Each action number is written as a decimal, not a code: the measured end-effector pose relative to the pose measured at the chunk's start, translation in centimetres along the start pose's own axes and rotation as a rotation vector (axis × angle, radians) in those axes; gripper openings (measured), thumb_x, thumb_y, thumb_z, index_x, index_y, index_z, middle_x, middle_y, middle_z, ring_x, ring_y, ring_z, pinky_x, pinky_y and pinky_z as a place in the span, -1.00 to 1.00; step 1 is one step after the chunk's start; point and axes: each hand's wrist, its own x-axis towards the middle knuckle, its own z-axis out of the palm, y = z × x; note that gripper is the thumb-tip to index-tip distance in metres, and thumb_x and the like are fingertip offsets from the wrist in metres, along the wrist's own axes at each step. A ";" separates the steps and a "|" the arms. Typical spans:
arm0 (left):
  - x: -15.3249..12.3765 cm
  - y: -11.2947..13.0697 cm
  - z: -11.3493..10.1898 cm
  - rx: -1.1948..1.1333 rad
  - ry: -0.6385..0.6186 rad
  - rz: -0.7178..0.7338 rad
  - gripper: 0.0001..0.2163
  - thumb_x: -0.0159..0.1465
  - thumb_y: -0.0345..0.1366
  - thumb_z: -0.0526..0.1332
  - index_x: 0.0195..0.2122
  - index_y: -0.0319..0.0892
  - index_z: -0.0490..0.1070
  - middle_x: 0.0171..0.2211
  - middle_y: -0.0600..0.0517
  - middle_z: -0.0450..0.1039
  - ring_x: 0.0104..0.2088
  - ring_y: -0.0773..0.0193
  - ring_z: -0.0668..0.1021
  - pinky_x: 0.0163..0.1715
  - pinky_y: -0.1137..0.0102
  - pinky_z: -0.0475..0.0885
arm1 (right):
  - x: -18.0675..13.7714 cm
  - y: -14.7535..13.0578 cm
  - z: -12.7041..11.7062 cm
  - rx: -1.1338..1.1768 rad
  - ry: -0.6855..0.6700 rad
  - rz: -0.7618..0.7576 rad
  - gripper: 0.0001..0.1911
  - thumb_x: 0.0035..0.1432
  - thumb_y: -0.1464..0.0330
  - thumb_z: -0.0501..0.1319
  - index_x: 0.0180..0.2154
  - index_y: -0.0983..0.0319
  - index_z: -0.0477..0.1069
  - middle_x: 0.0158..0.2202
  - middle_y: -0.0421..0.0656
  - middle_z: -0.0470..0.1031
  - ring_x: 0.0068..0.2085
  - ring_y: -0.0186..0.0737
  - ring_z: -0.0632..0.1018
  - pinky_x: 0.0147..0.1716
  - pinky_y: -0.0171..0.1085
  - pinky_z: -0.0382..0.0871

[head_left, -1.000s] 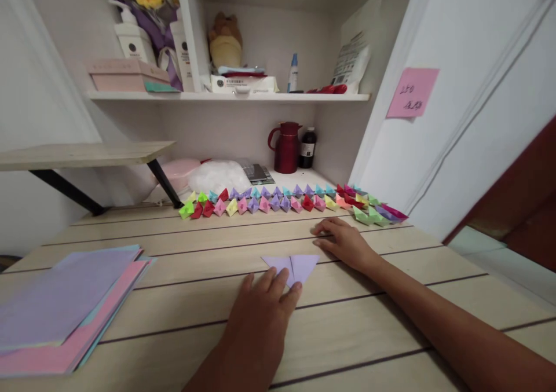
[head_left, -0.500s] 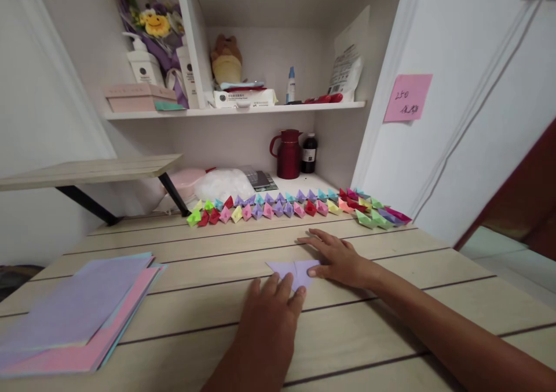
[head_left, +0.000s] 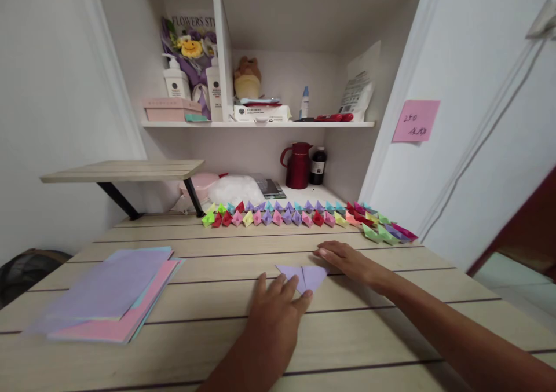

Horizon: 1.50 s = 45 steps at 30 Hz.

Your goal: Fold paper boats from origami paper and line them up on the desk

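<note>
A folded purple sheet of paper (head_left: pixel 314 277), roughly triangular with a crease down its middle, lies flat on the table in front of me. Spread fingers of my left hand (head_left: pixel 276 318) rest on its left and lower part, partly covering it. My right hand (head_left: pixel 348 262) is just beyond the paper's right corner, palm down, its fingers stretched out and nothing held in them. Whether it still touches that corner I cannot tell.
Several small folded paper boats (head_left: pixel 277 217) in many colours stand in rows along the table's back. A stack of coloured paper (head_left: pixel 117 288) lies at left, beside a raised wooden shelf (head_left: pixel 125 171). Behind stand a red jug (head_left: pixel 297 166) and a dark bottle (head_left: pixel 318 167).
My right hand has come off the purple paper, its thumb no longer lying on the right part. The left hand stays on the sheet. The camera view has shifted, showing more of the cabinet.
</note>
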 end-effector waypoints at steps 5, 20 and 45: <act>-0.1 -0.9 0.9 0.012 0.048 -0.003 -0.56 0.24 -0.32 0.08 0.14 0.16 0.31 0.25 -0.02 0.20 0.22 -0.07 0.26 0.18 -0.14 -0.04 | -0.4 -3.1 0.2 -0.038 -0.016 0.027 -0.62 -0.05 0.10 0.29 -0.18 0.10 0.48 -0.09 -0.05 0.47 -0.04 0.16 0.42 -0.08 0.09 0.23; 2.0 -2.3 1.3 -0.187 0.172 -0.116 -0.56 0.15 -0.49 0.09 0.00 0.07 0.47 0.30 -0.02 0.10 0.18 0.07 0.32 0.18 0.06 0.12 | -1.4 -3.3 1.8 0.555 0.005 0.071 -0.82 -0.04 0.29 0.28 -0.44 0.19 0.28 -0.53 -0.30 0.34 -0.47 -0.31 0.34 -0.47 -0.35 0.21; 3.5 -2.6 1.3 -1.524 0.551 -0.342 -0.65 -0.08 -0.14 0.42 -0.32 -0.26 0.54 -0.45 -0.08 0.57 -0.35 0.15 0.58 -0.27 0.33 0.44 | -2.5 -7.8 1.8 0.663 0.382 0.002 -0.82 0.12 0.22 0.22 -0.40 0.16 0.31 -0.43 -0.23 0.38 -0.36 -0.21 0.40 -0.37 -0.29 0.29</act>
